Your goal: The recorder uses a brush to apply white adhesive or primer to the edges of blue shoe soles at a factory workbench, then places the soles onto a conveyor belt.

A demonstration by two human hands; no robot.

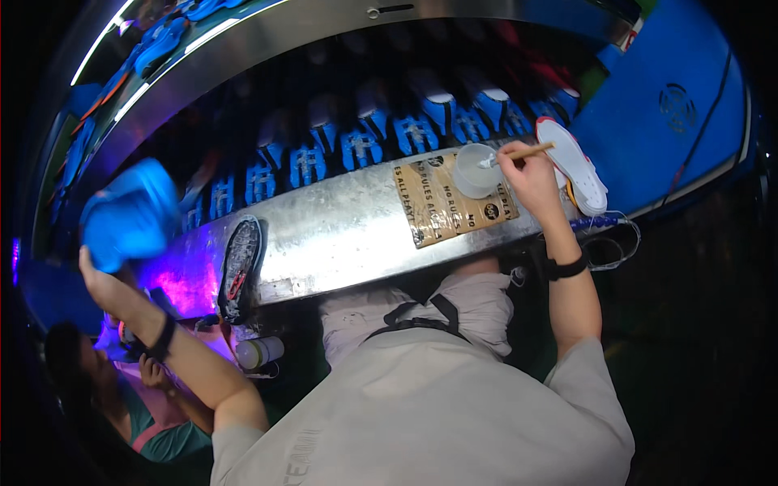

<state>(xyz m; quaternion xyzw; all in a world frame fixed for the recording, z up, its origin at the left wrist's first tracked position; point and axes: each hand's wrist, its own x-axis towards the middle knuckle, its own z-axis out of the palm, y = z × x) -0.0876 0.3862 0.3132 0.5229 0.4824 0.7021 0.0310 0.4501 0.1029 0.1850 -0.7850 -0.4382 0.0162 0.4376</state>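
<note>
Left hand: the left hand (109,290) grips the lower edge of a blue shoe-shaped piece (134,215); blur hides how firmly.
Blue piece: above the left hand's fingers, beyond the end of the worktop (324,251); a hold on one edge only could let it tip or slip.
Right hand: the right hand (532,178) is closed around a wooden-handled brush (535,150), its whitish tip at the cup's mouth, left of the fingers.
Translucent cup: the cup (474,182) stands just left of the right hand, seemingly unheld; a sideways knock from brush or wrist might topple it.
Taped cardboard: the cardboard (421,219) lies under the cup, left of the right hand; if it slid, the cup would probably go with it.
White sole: the sole with a red edge (574,166) sits just right of the right hand, near the brush handle's end; a swing of the brush could smear or nudge it.
Black sole: the darker sole (241,263) lies right of the left hand, overhanging the near edge; a brush from the forearm might tip it off.
</note>
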